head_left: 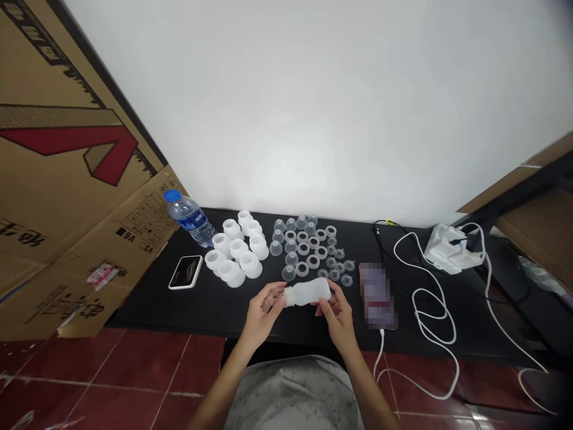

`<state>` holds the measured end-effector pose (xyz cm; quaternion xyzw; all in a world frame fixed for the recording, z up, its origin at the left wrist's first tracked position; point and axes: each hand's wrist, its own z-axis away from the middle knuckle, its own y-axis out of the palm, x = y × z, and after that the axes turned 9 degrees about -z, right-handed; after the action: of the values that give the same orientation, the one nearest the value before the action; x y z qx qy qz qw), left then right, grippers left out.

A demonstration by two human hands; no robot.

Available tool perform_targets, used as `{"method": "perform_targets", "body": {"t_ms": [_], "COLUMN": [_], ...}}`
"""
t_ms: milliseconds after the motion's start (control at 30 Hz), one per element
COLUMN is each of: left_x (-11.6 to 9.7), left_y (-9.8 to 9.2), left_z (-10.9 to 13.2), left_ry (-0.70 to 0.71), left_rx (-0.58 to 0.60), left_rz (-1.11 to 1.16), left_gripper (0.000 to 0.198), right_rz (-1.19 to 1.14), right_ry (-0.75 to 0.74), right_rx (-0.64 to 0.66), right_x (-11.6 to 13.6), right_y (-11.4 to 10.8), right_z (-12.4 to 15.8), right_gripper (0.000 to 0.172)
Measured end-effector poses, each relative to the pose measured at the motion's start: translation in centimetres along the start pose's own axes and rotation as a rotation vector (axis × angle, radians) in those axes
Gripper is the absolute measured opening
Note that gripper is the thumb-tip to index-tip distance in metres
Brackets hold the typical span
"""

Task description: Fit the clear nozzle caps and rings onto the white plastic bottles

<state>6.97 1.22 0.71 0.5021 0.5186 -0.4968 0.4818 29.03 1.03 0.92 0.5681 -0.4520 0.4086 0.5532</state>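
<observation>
A whitish feeding bottle (307,292) lies sideways between my two hands, above the front of the black table. My left hand (261,312) pinches it at the narrow neck end. The rounded base end is gripped by the fingers of my right hand (336,310). Behind it stand several white bottles (239,249) with open mouths, grouped on the left. Clear domed caps (290,245) are lined up in the middle, beside rows of translucent rings (313,261). Small clear teats (340,267) lie to the right of the rings.
On the left are a white power bank (185,272), a water bottle (191,217) with a blue cap and a large cardboard box (58,179). A phone (378,295) with a charging cable lies right. Beyond it, white cables (441,316) run to a power strip (452,249). A white wall rises behind.
</observation>
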Motion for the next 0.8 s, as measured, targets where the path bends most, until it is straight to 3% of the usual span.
{"method": "perform_targets", "body": {"t_ms": [167, 467, 800], "left_x": [0.12, 0.64, -0.13], "left_y": [0.15, -0.18, 0.02], "left_z": [-0.03, 0.27, -0.04], "left_ry": [-0.022, 0.049, -0.02], "left_rx": [0.013, 0.004, 0.043], "left_rz": [-0.016, 0.023, -0.075], "left_gripper": [0.036, 0.048, 0.037], "right_rz": [-0.003, 0.051, 0.017], "right_ry": [-0.004, 0.004, -0.006], "right_rx": [0.01, -0.004, 0.059], "right_x": [0.25, 0.35, 0.2], "right_y": [0.07, -0.08, -0.16], "right_z": [-0.07, -0.04, 0.16], "right_gripper": [0.054, 0.05, 0.054]}}
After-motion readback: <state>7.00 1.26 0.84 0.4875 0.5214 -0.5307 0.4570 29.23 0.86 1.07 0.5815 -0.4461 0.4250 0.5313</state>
